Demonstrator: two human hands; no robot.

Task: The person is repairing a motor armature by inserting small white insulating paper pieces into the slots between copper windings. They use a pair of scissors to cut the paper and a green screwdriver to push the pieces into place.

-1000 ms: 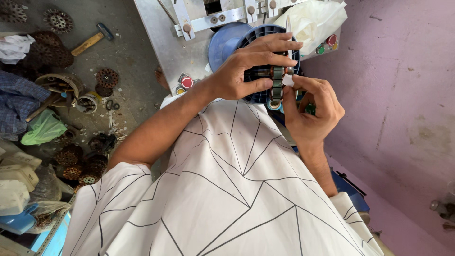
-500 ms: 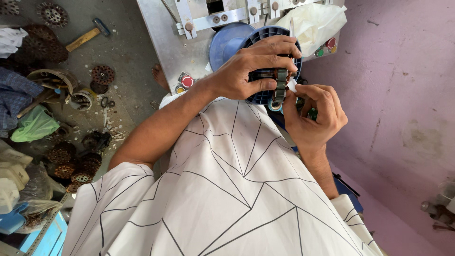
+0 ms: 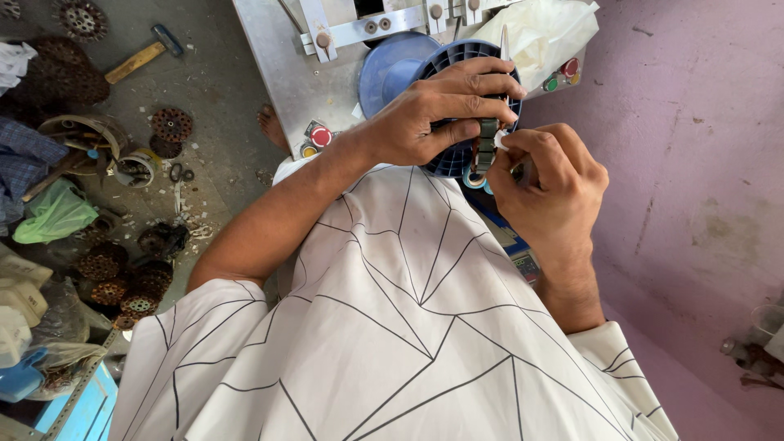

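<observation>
White scrap, paper or tape (too small to tell), pinched between right hand (image 3: 549, 186) thumb and forefinger; the other fingers are curled shut. The scrap is pressed against a dark ribbed block (image 3: 487, 144) at the rim of a blue slotted round housing (image 3: 454, 160). Left hand (image 3: 441, 114) is clamped over the housing from 10 o'clock, fingers wrapped across its top and thumb underneath. The housing sits in front of the chest, at 1 o'clock from frame centre. A light-blue tape ring (image 3: 473, 176) hangs just below the block.

Step in hand, as I read it: seating that scrap on the block. It calls for a steady left grip and fine right fingertip pressure.

Beyond that: a metal bench plate (image 3: 282, 69) at 12, a hammer (image 3: 137, 59) and rusty toothed discs (image 3: 171, 124) on the floor at 10.
</observation>
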